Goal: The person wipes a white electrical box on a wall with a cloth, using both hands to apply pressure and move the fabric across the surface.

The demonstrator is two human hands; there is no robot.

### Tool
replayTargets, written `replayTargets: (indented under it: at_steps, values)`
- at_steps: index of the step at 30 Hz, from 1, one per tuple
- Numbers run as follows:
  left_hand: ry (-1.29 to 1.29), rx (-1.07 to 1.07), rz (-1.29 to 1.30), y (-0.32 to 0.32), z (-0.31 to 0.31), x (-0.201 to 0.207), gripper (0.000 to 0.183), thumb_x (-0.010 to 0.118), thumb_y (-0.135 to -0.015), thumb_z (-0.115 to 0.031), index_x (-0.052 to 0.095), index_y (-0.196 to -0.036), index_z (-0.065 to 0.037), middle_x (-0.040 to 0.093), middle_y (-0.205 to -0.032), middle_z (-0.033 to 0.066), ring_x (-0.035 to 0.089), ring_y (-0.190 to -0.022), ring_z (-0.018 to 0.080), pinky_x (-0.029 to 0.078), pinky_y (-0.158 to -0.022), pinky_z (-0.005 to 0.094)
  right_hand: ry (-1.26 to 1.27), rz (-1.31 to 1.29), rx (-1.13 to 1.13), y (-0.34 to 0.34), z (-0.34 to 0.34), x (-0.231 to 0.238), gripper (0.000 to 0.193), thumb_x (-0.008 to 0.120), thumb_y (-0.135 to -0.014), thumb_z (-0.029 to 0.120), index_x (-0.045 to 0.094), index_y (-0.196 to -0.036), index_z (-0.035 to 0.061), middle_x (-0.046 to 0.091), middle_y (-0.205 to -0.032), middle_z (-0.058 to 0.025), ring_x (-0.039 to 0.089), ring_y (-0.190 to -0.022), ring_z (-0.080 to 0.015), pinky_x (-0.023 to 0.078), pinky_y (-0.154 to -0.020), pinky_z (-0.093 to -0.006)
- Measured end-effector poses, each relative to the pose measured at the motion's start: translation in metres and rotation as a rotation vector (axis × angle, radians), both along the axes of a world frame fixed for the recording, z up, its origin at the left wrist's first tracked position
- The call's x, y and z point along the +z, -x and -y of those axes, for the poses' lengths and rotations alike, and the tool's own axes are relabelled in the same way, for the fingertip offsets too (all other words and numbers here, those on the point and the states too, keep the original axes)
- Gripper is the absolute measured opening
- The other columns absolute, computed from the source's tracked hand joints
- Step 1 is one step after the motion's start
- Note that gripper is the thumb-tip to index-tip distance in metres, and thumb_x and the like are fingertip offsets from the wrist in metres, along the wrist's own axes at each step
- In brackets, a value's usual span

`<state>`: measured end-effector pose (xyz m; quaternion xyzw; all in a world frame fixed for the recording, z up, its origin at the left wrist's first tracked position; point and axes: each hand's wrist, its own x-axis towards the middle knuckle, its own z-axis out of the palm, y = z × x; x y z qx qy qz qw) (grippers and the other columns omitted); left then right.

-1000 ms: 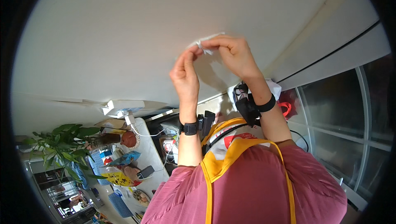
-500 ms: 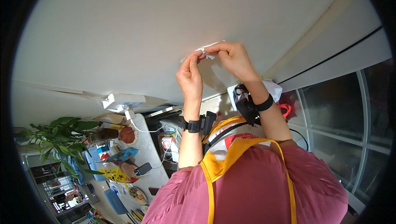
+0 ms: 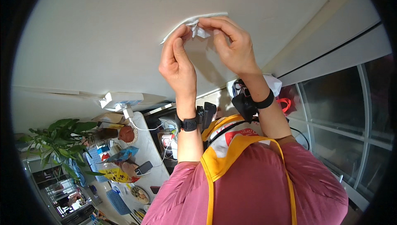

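Observation:
A thin white strip, paper or cloth, runs in a shallow arc along the pale wall. From its middle hangs a crumpled white piece. My left hand reaches up to the strip's left half, its fingers stretched along it and the thumb apart from them. On the other side, my right hand lays its extended fingers along the right half, the index fingertip touching the crumpled piece. The right thumb hangs lower, away from the fingers. What lies behind the fingertips is hidden.
At lower left a marble-topped table holds a phone, a yellow food packet and a plate of food. A leafy plant and a white power strip are nearby. Paned glass stands at right.
Both hands have moved farther up the wall and apart. Their fingers have gone from pinching the white piece to stretching out along the strip, more of which now shows.

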<state>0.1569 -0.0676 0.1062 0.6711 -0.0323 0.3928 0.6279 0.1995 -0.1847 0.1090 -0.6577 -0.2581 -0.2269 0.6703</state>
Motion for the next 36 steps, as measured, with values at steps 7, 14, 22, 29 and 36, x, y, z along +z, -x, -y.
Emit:
replayTargets:
  at_steps: [7, 14, 22, 29, 36]
  values:
    - [0.073, -0.093, -0.334, 0.006, -0.030, -0.088, 0.024, 0.052, -0.101, -0.012, 0.070, -0.104, 0.004, 0.072, -0.093, 0.0100, 0.067, -0.090, 0.0154, 0.052, -0.086, 0.0286, 0.431, -0.423, 0.178, -0.003, 0.007, -0.066, 0.032, 0.043, -0.087, -0.007, 0.071, -0.104, -0.0023, 0.074, -0.094, -0.0116, 0.069, -0.093, -0.0180, 0.053, -0.086, -0.0271]
    - [0.088, 0.042, -0.136, 0.014, -0.036, -0.029, 0.026, 0.050, -0.102, -0.013, 0.069, -0.103, 0.005, 0.071, -0.094, 0.0104, 0.067, -0.089, 0.0160, 0.053, -0.083, 0.0287, 0.095, -0.135, 0.186, 0.008, -0.017, -0.024, 0.031, 0.046, -0.086, -0.001, 0.072, -0.103, 0.0029, 0.072, -0.097, -0.0165, 0.070, -0.090, -0.0252, 0.054, -0.080, -0.0325]
    - [0.094, 0.069, -0.307, 0.023, -0.057, -0.087, 0.024, 0.052, -0.101, -0.012, 0.070, -0.102, 0.004, 0.071, -0.091, 0.0078, 0.066, -0.086, 0.0136, 0.053, -0.083, 0.0280, 0.463, -0.352, 0.289, 0.011, -0.029, -0.055, 0.035, 0.045, -0.085, -0.008, 0.072, -0.105, 0.0024, 0.071, -0.107, -0.0122, 0.068, -0.095, -0.0198, 0.052, -0.085, -0.0281]
    - [0.050, 0.138, -0.126, 0.022, -0.068, -0.035, 0.027, 0.051, -0.102, -0.015, 0.069, -0.100, 0.005, 0.070, -0.092, 0.0097, 0.066, -0.085, 0.0157, 0.054, -0.083, 0.0302, 0.070, -0.141, 0.337, 0.009, -0.045, -0.035, 0.036, 0.044, -0.086, -0.007, 0.072, -0.107, 0.0028, 0.072, -0.103, -0.0120, 0.068, -0.095, -0.0204, 0.052, -0.087, -0.0297]
    - [0.160, 0.054, -0.404, 0.027, -0.081, -0.157, 0.032, 0.053, -0.101, -0.021, 0.069, -0.093, 0.005, 0.071, -0.086, 0.0110, 0.067, -0.081, 0.0173, 0.055, -0.080, 0.0318, 0.554, -0.470, 0.412, 0.002, -0.045, -0.131, 0.035, 0.046, -0.085, -0.005, 0.071, -0.109, 0.0026, 0.072, -0.107, -0.0153, 0.068, -0.099, -0.0248, 0.050, -0.091, -0.0318]
